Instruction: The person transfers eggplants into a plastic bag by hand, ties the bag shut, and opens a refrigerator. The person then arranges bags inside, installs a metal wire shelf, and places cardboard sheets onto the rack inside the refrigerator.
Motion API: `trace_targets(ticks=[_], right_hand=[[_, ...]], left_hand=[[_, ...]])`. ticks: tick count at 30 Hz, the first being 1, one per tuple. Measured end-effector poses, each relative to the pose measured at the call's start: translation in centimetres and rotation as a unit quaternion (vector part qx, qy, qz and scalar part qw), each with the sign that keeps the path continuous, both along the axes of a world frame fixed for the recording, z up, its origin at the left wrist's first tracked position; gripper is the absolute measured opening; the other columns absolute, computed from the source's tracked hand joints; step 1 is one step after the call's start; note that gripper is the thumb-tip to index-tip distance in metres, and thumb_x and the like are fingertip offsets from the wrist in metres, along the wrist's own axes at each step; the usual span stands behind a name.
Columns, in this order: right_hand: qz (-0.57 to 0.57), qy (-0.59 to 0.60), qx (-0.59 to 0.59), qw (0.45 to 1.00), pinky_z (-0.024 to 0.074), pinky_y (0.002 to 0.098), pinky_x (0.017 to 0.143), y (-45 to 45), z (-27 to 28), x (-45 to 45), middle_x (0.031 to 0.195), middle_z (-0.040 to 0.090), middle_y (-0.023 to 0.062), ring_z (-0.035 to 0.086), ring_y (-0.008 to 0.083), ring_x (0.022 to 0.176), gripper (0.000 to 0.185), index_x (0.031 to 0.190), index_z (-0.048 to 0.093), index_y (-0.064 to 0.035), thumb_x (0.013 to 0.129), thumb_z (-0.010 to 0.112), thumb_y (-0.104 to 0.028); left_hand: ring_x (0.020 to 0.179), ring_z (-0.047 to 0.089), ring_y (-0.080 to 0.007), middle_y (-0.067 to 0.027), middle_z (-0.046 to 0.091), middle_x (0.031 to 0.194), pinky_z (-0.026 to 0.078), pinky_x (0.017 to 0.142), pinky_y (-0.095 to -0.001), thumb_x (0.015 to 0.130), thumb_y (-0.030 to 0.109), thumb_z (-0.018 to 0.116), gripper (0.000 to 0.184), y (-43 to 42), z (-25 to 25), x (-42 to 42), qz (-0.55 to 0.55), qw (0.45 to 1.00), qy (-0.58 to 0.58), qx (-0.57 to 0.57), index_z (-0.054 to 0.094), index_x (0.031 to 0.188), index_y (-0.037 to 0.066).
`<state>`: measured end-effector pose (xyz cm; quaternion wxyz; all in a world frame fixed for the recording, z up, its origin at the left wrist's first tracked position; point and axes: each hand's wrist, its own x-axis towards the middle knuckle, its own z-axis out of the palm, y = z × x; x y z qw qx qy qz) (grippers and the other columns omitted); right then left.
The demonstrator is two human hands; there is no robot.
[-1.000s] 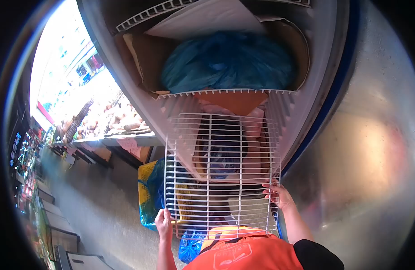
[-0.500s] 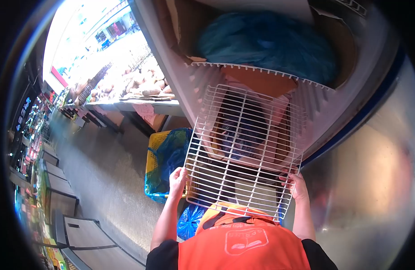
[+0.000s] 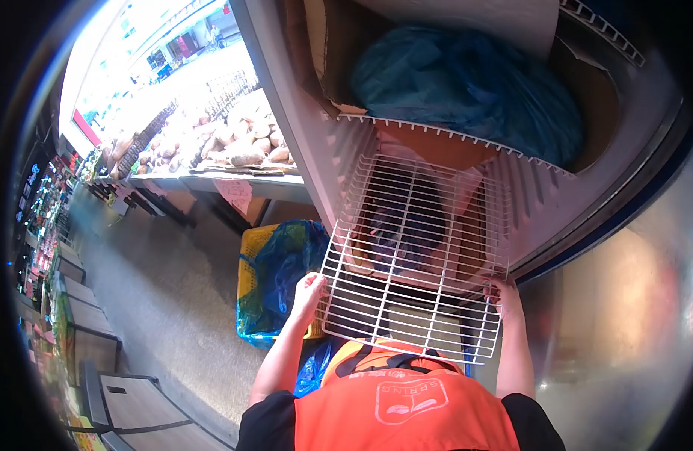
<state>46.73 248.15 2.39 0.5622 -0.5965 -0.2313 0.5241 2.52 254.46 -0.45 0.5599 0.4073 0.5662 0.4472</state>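
Observation:
A white wire rack (image 3: 391,284) is held flat in front of my orange apron, its far end inside the open fridge cabinet. My left hand (image 3: 311,292) is closed around the rack's left edge. On the right edge, my right hand (image 3: 502,295) grips the wire with bent fingers. Below the rack's far part, a cardboard box (image 3: 472,244) with a dark plastic bag (image 3: 406,218) shows through the wires. Above it, a blue plastic bag (image 3: 466,90) rests in a carton on an upper shelf (image 3: 451,134).
A yellow basket (image 3: 247,282) lined with blue plastic stands on the floor at left, with a blue bag (image 3: 314,367) near my apron. Behind is a stall table (image 3: 234,179) piled with produce. A shiny metal surface (image 3: 617,323) lies at right.
My view has turned, so the fridge appears further right. Both hands have kept hold of the rack, which is now tilted in view, and my left hand appears higher than a second ago.

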Motion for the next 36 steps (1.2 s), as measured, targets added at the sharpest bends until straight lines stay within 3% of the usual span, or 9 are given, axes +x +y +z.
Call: trace_targets(ticks=[7,13,24,28,31,33,36], right_hand=[[0.021,-0.071,0.004,0.997,0.039,0.0218,0.042,1.3,1.8,-0.7,0.075,0.061,0.0033,0.054,0.0106,0.054,0.022,0.095,0.055,-0.0097,0.073,0.057,-0.012],[0.039,-0.097,0.003,0.995,0.0336,0.0171,0.039,1.5,3.7,-1.3,0.082,0.06,0.0048,0.054,0.0085,0.059,0.034,0.105,0.047,-0.0093,0.073,0.057,-0.011],[0.041,-0.068,0.056,0.995,0.0451,0.0226,0.047,1.1,2.5,-0.3,0.082,0.062,0.0056,0.059,0.0123,0.06,0.031,0.104,0.046,-0.0085,0.076,0.058,-0.003],[0.007,-0.05,0.119,0.992,0.0459,0.0229,0.051,0.6,0.6,0.0,0.081,0.061,0.0056,0.057,0.0113,0.06,0.028,0.103,0.047,-0.0056,0.077,0.055,0.0],[0.029,-0.085,0.147,0.985,0.045,0.0233,0.052,-0.2,2.2,-0.7,0.078,0.059,0.0048,0.054,0.012,0.057,0.025,0.1,0.048,-0.0047,0.077,0.056,-0.003],[0.035,-0.11,0.15,0.982,0.0455,0.0238,0.053,-0.3,1.5,0.1,0.079,0.059,0.005,0.055,0.0127,0.059,0.024,0.101,0.048,-0.004,0.078,0.055,-0.002],[0.044,-0.139,0.156,0.977,0.0453,0.0239,0.052,-1.3,1.6,1.2,0.079,0.06,0.0064,0.055,0.0127,0.056,0.023,0.103,0.048,-0.0032,0.08,0.054,-0.001]], left_hand=[[0.059,0.048,-0.0075,0.0029,0.051,0.064,0.037,0.061,-0.0223,0.079,0.014,0.05,0.009,0.6,2.7,-0.9,-0.019,0.999,-0.039,-0.024,0.056,0.073,0.009],[0.057,0.045,-0.0064,0.0038,0.048,0.062,0.035,0.056,-0.0204,0.077,0.01,0.054,0.004,1.7,2.5,-1.2,-0.03,0.996,-0.072,-0.031,0.056,0.073,0.009],[0.054,0.04,-0.0055,0.0026,0.05,0.062,0.03,0.053,-0.0196,0.08,0.016,0.053,0.007,1.9,3.8,-0.2,-0.054,0.997,-0.012,-0.047,0.055,0.076,0.01],[0.055,0.039,-0.0024,0.0055,0.048,0.066,0.031,0.05,-0.0165,0.083,0.02,0.053,0.01,2.0,-0.6,-0.3,-0.076,0.994,-0.029,-0.07,0.053,0.079,0.011],[0.069,0.049,-0.0092,-0.0006,0.053,0.076,0.038,0.059,-0.0235,0.084,0.028,0.055,0.021,1.6,-1.8,1.2,-0.103,0.984,0.036,-0.141,0.051,0.081,0.008],[0.08,0.052,-0.0142,-0.0038,0.052,0.09,0.04,0.071,-0.032,0.084,0.036,0.053,0.03,1.8,-3.2,2.3,-0.134,0.97,0.108,-0.17,0.045,0.099,0.011],[0.085,0.051,-0.0162,-0.0037,0.05,0.097,0.038,0.081,-0.0449,0.086,0.036,0.051,0.036,1.4,-3.8,4.3,-0.192,0.956,0.09,-0.203,0.039,0.112,0.015]])
